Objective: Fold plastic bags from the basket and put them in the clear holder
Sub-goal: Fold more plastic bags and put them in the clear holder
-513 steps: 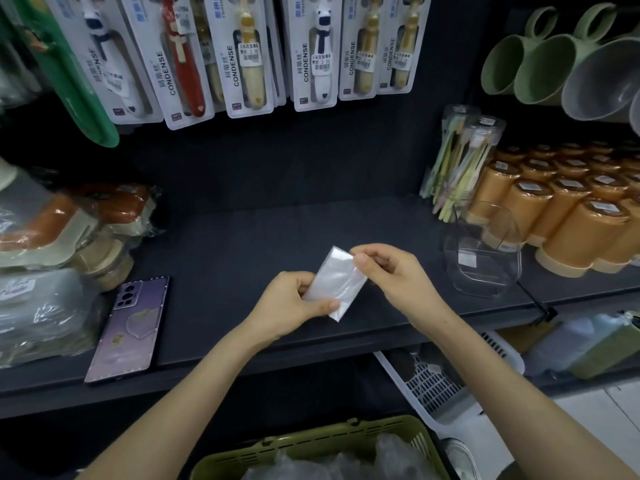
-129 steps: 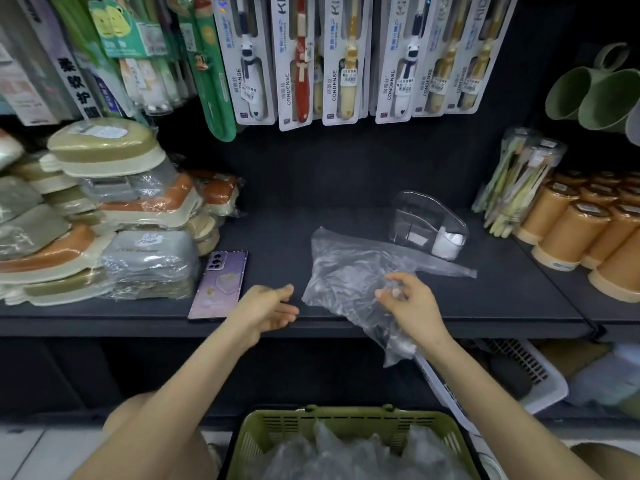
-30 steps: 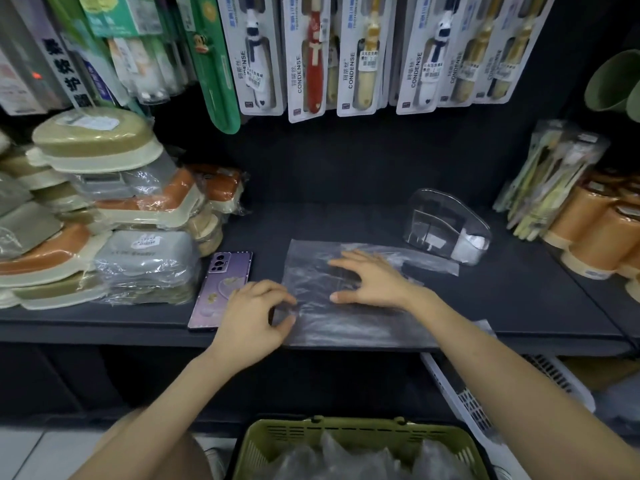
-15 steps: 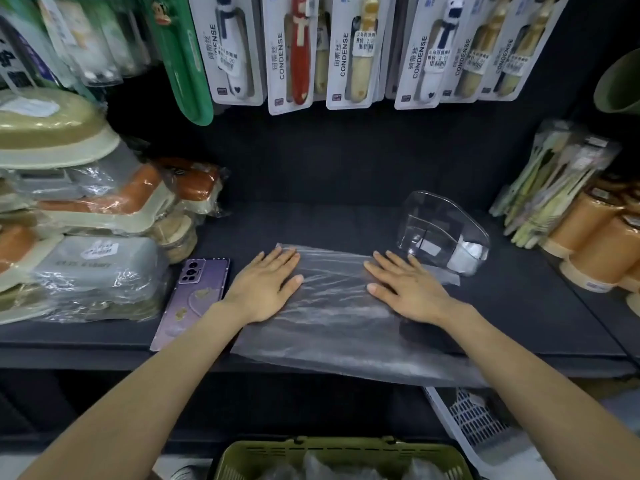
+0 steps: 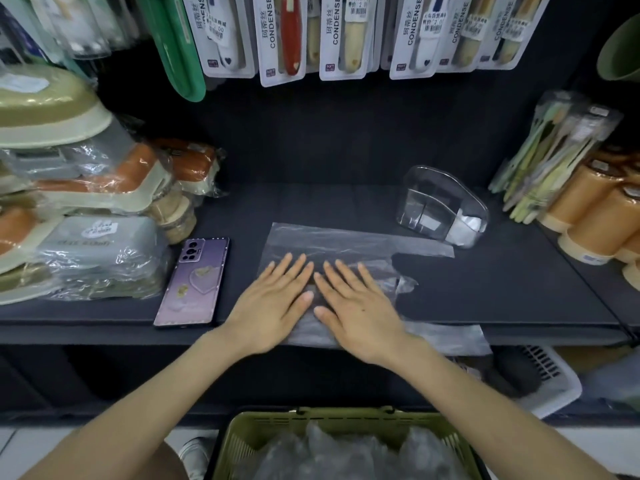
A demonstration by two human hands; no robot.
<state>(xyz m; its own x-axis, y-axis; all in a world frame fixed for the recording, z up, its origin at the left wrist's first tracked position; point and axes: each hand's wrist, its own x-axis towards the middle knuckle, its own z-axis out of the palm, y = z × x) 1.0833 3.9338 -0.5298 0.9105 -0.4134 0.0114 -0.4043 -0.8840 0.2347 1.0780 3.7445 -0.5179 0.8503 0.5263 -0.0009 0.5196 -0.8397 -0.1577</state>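
Observation:
A clear plastic bag [image 5: 332, 240] lies spread flat on the dark shelf [image 5: 502, 289], its near edge hanging over the shelf front. My left hand [image 5: 277, 303] and my right hand [image 5: 353, 306] rest side by side on the bag's near half, palms down, fingers spread, gripping nothing. The clear holder [image 5: 441, 206] stands behind and to the right of the bag, with a folded bag visible in its right compartment. The green basket [image 5: 266, 427] sits below me, full of crumpled clear bags.
A purple phone [image 5: 194, 282] lies left of the bag. Wrapped boxes [image 5: 97, 251] are stacked at far left. Orange canisters [image 5: 595, 216] and packed cutlery [image 5: 554, 157] stand at right. Packaged toothbrushes [image 5: 343, 36] hang above. A white basket [image 5: 550, 379] sits on the lower right.
Both hands have slid together toward the bag's middle and nearer the shelf front; half a second ago they were apart on its left and right sides. The bag lies flatter.

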